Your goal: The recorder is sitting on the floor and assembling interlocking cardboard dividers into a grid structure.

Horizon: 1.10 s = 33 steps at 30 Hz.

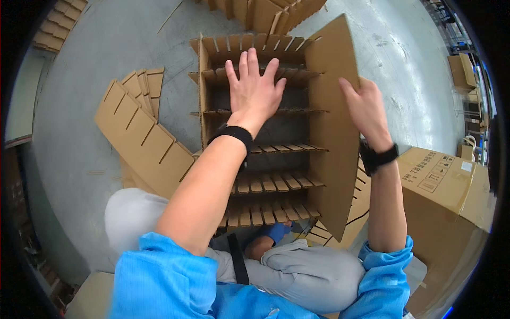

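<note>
A partly assembled cardboard divider grid stands in front of me. Several slotted strips run crosswise in it, between a narrow left side panel and a large plain cardboard panel at the right. My left hand has its fingers spread above the far strips, palm down; whether it presses on them I cannot tell. At the right panel's outer edge, my right hand grips the board, thumb on the near face and the other fingers mostly hidden behind it.
Loose slotted cardboard strips lie on the floor at the left. More assembled dividers stand at the far side. A closed cardboard box sits at my right. Stacked cardboard pieces show at the far left, shelving along the right.
</note>
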Each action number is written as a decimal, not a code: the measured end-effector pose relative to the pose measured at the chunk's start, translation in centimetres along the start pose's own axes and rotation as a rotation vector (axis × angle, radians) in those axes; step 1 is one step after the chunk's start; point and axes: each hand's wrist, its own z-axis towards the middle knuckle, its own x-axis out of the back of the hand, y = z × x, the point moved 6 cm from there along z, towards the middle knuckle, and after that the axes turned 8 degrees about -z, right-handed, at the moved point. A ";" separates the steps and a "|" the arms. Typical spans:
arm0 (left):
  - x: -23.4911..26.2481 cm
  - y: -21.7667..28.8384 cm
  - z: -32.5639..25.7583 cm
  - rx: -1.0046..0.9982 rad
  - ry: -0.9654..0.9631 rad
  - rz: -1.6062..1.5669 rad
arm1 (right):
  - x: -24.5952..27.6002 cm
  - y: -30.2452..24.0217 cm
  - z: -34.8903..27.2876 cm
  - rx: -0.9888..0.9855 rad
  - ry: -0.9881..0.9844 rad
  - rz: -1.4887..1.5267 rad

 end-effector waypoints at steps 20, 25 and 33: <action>0.4 -0.4 -1.4 0.028 0.030 -0.144 | -2.8 -0.9 1.3 -0.050 -0.024 -0.182; 0.4 -0.2 -2.5 -0.002 0.034 -0.144 | -3.6 -1.0 -4.2 0.179 0.132 0.065; 0.4 -1.2 -1.7 0.028 0.006 -0.124 | -4.7 -0.2 -1.8 0.226 0.267 -0.384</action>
